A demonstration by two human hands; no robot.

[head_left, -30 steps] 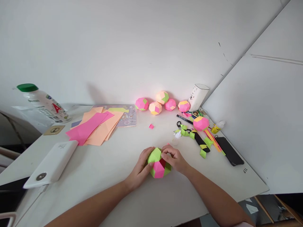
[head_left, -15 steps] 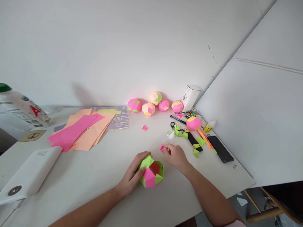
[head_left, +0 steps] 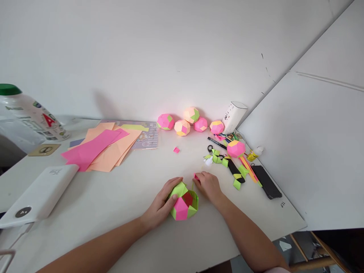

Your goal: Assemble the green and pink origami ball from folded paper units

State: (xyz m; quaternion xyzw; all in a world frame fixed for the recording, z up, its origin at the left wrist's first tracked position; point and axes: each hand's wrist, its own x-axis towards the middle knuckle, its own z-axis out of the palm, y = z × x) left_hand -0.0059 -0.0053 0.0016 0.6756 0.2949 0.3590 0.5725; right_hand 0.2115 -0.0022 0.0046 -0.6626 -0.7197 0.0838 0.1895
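My left hand (head_left: 163, 203) is closed around the left side of a green and pink folded-paper ball (head_left: 182, 208), which rests on the table with an opening at its upper right. Red paper shows inside the opening. Just right of the ball, my right hand (head_left: 209, 185) pinches a small pink paper piece (head_left: 195, 176) between thumb and fingertips; most of the piece is hidden by the fingers. Another small pink paper piece (head_left: 176, 150) lies farther back on the table. Several small green paper pieces (head_left: 216, 157) lie to the right, around the scissors (head_left: 210, 148).
Finished paper balls (head_left: 182, 128) line the wall. Pink and peach sheets (head_left: 113, 151) lie on the left, near a white power bank (head_left: 42, 195) and a bottle (head_left: 31, 113). On the right are a box cutter (head_left: 234, 170), a glue bottle (head_left: 254, 154) and a phone (head_left: 266, 181).
My right hand has turned slightly, with the pink piece now more covered by its fingers. The left hand keeps its hold on the ball. The whole view has shifted a little.
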